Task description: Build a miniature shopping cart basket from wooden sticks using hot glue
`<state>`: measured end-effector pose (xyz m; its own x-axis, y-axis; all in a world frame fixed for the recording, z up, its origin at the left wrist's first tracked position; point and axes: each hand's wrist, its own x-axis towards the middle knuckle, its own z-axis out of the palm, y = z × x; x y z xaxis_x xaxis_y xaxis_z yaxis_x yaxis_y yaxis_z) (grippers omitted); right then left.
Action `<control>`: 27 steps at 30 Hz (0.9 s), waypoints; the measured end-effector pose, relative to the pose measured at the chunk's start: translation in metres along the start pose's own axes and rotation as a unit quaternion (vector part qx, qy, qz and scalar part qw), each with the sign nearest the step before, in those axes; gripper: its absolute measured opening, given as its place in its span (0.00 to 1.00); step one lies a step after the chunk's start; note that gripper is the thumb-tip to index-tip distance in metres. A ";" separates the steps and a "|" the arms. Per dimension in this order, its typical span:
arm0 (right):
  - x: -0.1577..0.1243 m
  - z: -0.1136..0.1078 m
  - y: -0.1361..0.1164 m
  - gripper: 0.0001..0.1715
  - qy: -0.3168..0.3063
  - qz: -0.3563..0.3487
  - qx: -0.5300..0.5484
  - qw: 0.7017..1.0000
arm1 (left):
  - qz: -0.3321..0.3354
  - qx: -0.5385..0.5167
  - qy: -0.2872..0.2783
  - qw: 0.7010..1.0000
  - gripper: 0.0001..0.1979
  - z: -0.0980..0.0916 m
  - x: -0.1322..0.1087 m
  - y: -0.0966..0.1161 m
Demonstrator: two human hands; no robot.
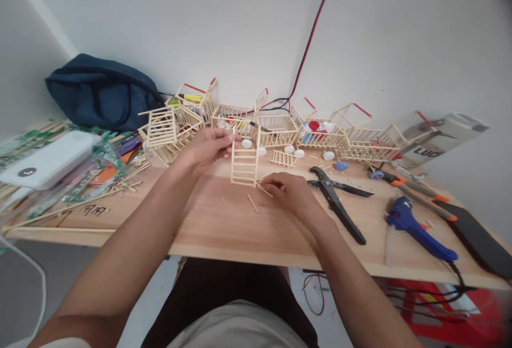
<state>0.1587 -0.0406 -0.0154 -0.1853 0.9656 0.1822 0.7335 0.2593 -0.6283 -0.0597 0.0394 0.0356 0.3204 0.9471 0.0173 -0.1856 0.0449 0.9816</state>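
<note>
Apparently we're mid-assembly — our left hand (210,148) pinches the frame (245,164), our right hand (287,188) meets a stick (265,191), grip unclear — and next calls for careful alignment

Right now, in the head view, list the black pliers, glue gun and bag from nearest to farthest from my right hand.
From your right hand:
1. Black pliers: just to its right.
2. Glue gun: farther right, beyond the pliers.
3. Bag: far off to its left, at the back.
</note>
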 end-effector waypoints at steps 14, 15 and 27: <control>-0.022 -0.074 0.018 0.27 0.139 0.170 -0.229 0.948 | 0.002 0.011 -0.012 1.000 0.08 -0.016 -0.011 0.024; -0.020 -0.080 0.021 0.26 0.160 0.172 -0.228 0.945 | -0.001 0.015 -0.021 1.000 0.09 -0.014 -0.014 0.024; 0.013 -0.068 0.054 0.16 0.087 0.053 -0.257 0.961 | -0.127 0.000 -0.075 0.989 0.21 -0.006 -0.040 -0.025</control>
<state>0.2400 -0.0150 0.0048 -0.0122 0.9568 0.2904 0.9767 0.0736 -0.2016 -0.0731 0.0025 0.0095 0.4909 0.8474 -0.2025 -0.0810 0.2758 0.9578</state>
